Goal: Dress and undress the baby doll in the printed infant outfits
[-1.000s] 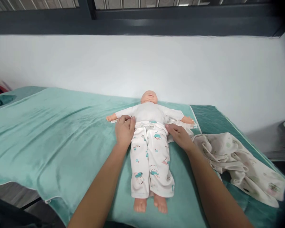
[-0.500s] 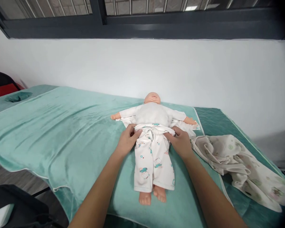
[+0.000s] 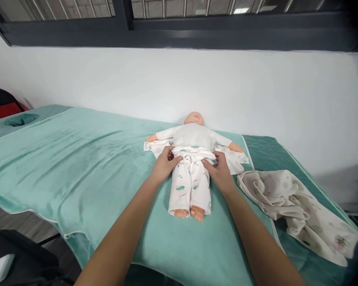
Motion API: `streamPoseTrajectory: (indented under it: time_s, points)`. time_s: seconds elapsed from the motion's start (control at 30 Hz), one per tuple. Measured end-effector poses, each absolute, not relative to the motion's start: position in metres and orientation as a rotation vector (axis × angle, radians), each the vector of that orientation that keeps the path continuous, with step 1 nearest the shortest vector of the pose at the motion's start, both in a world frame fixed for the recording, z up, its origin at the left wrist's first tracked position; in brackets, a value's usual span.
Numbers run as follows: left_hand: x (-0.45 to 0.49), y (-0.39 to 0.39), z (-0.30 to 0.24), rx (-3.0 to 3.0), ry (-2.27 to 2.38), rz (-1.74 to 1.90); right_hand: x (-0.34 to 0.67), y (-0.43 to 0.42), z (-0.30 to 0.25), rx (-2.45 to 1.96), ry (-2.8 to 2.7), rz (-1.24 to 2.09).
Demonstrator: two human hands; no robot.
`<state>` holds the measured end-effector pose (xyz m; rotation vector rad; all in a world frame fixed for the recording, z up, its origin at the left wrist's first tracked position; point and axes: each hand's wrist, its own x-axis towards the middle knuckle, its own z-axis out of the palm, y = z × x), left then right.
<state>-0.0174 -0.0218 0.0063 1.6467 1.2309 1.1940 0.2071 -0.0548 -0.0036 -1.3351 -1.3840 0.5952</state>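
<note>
A baby doll (image 3: 193,118) lies on its back, its head toward the wall and its arms spread. It has a white body and sleeves, with printed white cloth spread beneath its arms. White printed pants (image 3: 183,186) cover its legs, and the feet stick out at the cuffs. My left hand (image 3: 166,165) pinches the waistband at the doll's hip on the left. On the opposite hip, my right hand (image 3: 219,171) grips the same waistband, thumb toward the front. The waistband sits bunched around the doll's middle.
A green sheet (image 3: 77,159) covers the padded bed, which has a face hole (image 3: 22,120) at far left. A crumpled cream printed cloth (image 3: 298,210) lies to the right. Behind is a white wall (image 3: 137,83) under a barred window. A black object (image 3: 20,254) stands lower left.
Both hands have moved up toward the doll's belly with the waistband. The pants sit higher, the legs and feet have shifted toward the wall, and the head has moved slightly back.
</note>
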Motion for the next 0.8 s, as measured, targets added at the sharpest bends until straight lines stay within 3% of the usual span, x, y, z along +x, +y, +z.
streamPoseTrajectory:
  time_s: [0.33,0.8]
  points:
    - [-0.034,-0.103,0.007,1.942,1.419,1.143,0.209,-0.066,0.003,-1.29,-1.532,0.567]
    - [-0.036,-0.1,0.001,1.913,1.38,1.222,0.204,-0.119,0.006,-1.275,-1.657,0.724]
